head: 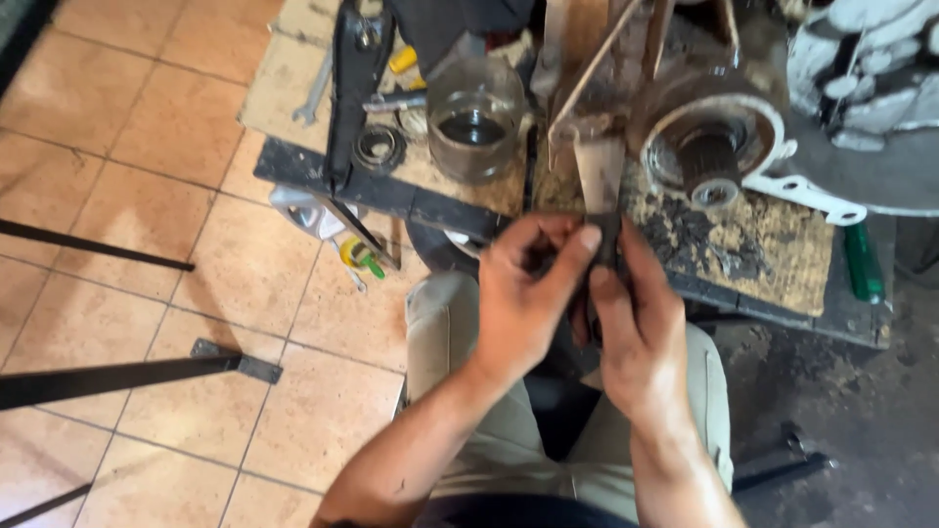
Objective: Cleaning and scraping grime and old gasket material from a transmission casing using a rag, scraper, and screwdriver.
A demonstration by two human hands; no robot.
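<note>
My left hand [526, 298] and my right hand [636, 328] meet in front of a worn wooden workbench [773, 249], both closed around a small dark metal part [606, 235] held between the fingertips. Most of that part is hidden by my fingers. A thin grey metal strip [599, 171] stands just above my hands on the bench edge. My knees in beige trousers [445, 323] are below the hands.
On the bench stand a clear glass jar [476, 119], a bearing ring [380, 147], a wrench [315, 93] and a large rusty wheel hub [709, 142]. A green-handled tool [863, 262] lies at the right edge. Black metal legs [127, 376] cross the tiled floor at left.
</note>
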